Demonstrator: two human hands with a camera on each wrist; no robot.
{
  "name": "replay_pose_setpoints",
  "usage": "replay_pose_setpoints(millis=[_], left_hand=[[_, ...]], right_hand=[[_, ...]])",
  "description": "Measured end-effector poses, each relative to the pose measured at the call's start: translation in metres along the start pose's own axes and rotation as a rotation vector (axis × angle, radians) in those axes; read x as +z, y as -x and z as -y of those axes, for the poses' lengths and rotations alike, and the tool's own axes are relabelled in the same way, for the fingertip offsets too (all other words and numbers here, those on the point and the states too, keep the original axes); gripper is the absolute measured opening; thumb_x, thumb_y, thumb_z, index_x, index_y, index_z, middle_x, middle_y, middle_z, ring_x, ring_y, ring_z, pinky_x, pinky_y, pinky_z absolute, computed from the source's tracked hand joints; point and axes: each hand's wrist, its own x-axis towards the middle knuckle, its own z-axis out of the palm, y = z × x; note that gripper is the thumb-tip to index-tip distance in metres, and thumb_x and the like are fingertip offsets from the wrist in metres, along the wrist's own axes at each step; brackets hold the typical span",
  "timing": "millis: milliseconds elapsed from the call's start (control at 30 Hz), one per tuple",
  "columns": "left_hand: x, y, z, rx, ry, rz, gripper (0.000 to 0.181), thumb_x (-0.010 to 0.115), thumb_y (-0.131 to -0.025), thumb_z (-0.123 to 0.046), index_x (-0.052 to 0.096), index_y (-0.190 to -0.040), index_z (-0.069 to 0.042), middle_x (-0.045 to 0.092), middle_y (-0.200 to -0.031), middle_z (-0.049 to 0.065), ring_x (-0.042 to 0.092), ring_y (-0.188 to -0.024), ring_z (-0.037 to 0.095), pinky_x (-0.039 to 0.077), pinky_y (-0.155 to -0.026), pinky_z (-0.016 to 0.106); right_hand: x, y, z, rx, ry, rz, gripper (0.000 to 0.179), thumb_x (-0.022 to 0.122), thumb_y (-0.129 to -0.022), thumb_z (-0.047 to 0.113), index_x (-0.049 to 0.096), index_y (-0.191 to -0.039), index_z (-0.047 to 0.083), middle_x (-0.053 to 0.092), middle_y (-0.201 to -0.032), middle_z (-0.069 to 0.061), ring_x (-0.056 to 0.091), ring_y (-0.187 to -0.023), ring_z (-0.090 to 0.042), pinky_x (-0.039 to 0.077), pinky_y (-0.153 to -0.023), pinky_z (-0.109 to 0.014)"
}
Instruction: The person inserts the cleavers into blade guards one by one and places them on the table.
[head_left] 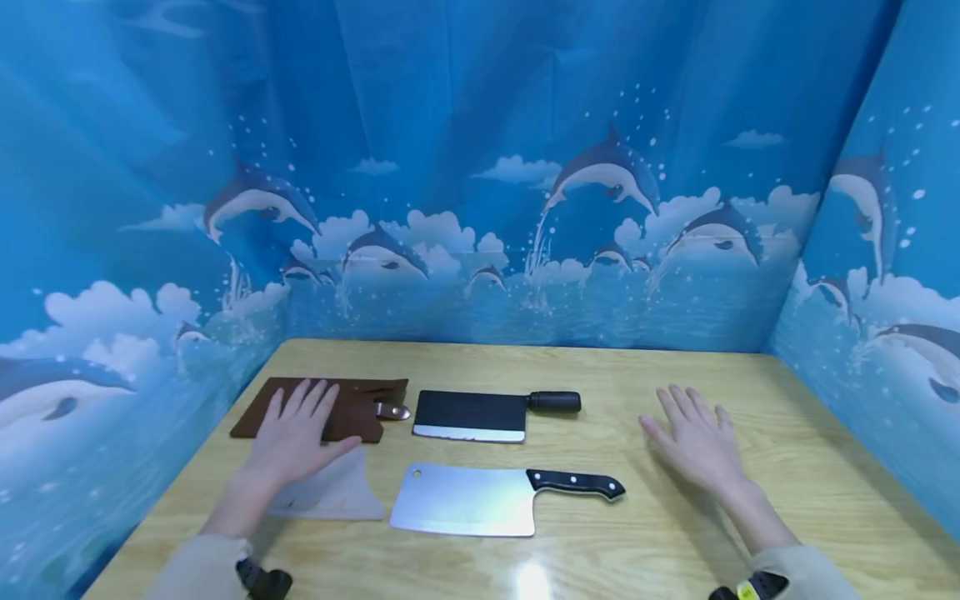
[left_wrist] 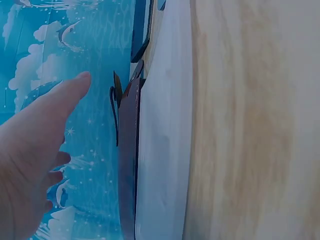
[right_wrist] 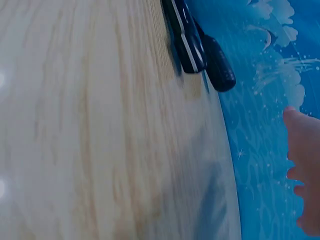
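My left hand (head_left: 294, 437) hovers with its fingers spread, overlapping a brown leather sheath (head_left: 360, 408) and a whitish translucent sheet (head_left: 337, 492) in the head view. In the left wrist view the hand stands apart from the sheath (left_wrist: 128, 165). Over the right side of the table, my right hand (head_left: 693, 442) is held palm down with fingers extended, nothing in it. Between the hands lie two cleavers: a dark-bladed one (head_left: 471, 412) with a round black handle, and in front of it a silver one (head_left: 465, 500) with a riveted black handle (head_left: 573, 482).
All of this lies on a light wood-grain table (head_left: 615, 558). Blue curtains (head_left: 465, 167) printed with dolphins and clouds enclose it at the back and both sides. The sheath has a strap with a metal snap (head_left: 393, 411). Both handles point right.
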Motion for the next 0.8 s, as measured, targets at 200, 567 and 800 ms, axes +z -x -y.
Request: replay_pose_setpoints(millis=[200, 567, 800], left_hand=[[-0.010, 0.011, 0.004, 0.089, -0.018, -0.036, 0.085, 0.063, -0.079, -0.058, 0.045, -0.136, 0.002, 0.045, -0.137, 0.023, 0.034, -0.128, 0.044, 0.017, -0.105, 0.062], [-0.004, 0.031, 0.017, 0.250, 0.082, 0.072, 0.096, 0.071, -0.064, -0.065, 0.051, -0.130, 0.001, 0.054, -0.127, 0.021, 0.047, -0.117, 0.042, 0.031, -0.096, 0.064], [0.005, 0.035, 0.024, 0.292, 0.120, 0.161, 0.112, 0.070, -0.054, -0.073, 0.045, -0.135, 0.000, 0.047, -0.134, 0.024, 0.041, -0.122, 0.047, 0.028, -0.096, 0.067]], right_hand=[[-0.005, 0.001, 0.017, -0.059, -0.029, -0.028, 0.069, 0.041, -0.096, 0.049, 0.038, -0.139, -0.005, 0.035, -0.140, -0.030, 0.027, -0.129, -0.049, 0.016, -0.102, -0.066], [0.002, 0.001, 0.048, -0.238, -0.159, -0.001, 0.053, 0.069, -0.083, 0.034, 0.059, -0.120, -0.002, 0.061, -0.117, -0.021, 0.055, -0.109, -0.041, 0.041, -0.093, -0.056], [0.012, 0.001, 0.065, -0.286, -0.338, 0.228, 0.056, 0.069, -0.082, 0.037, 0.058, -0.123, -0.001, 0.063, -0.116, -0.015, 0.059, -0.104, -0.033, 0.047, -0.087, -0.049]])
